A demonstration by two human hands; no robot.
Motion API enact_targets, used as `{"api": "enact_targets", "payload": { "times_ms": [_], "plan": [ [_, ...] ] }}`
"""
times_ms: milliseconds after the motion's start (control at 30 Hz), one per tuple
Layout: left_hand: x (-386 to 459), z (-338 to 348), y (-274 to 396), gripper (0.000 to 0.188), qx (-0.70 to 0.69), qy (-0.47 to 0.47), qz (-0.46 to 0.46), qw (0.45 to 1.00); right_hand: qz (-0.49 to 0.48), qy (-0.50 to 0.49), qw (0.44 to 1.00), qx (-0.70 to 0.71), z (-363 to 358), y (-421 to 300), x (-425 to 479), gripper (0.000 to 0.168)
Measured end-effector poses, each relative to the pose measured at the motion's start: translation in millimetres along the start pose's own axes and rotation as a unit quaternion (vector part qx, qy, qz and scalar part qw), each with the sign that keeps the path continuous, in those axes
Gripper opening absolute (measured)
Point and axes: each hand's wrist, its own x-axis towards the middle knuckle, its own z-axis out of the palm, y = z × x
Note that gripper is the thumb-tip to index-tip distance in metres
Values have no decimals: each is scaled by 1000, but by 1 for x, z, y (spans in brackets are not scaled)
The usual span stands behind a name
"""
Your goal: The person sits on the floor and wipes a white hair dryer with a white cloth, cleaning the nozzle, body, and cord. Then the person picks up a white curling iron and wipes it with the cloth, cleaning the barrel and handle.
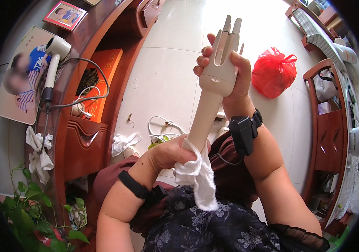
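A cream handheld appliance (206, 116) with a pronged head (226, 44) slants upward before me, prongs at the far end. My right hand (240, 72) grips that head around its collar, with the thumb along one side and the fingers along the other. Lower down, my left hand (174, 152) clasps a white cloth (204, 192) around the bottom end of the handle. One end of the cloth hangs loose over my dark floral clothing. The handle's lowest end is hidden by cloth and fingers.
On the left tabletop lie a corded hair dryer (53, 63), a framed photo (65, 15) and crumpled tissue (39, 154). An orange box (103, 82) sits on the shelf below. A red plastic bag (275, 72) and a white cable (159, 118) lie on the floor. A wooden cabinet (329, 141) stands right.
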Motion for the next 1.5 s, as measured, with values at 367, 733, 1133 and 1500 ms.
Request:
{"api": "enact_targets", "payload": {
  "times_ms": [367, 733, 1133, 1500],
  "plan": [
    [10, 18, 12, 37, 341, 412, 188, 824, 121, 74, 979, -150, -5, 26, -10, 68],
    [3, 23, 11, 48, 286, 303, 179, 891, 235, -6, 943, -237, 21, 44, -31, 18],
    [3, 22, 5, 46, 358, 368, 209, 832, 205, 84, 969, -111, 33, 44, -32, 32],
    [-20, 3, 44, 39, 513, 531, 384, 554, 217, 108, 921, -306, 19, 32, -26, 34]
  ]
}}
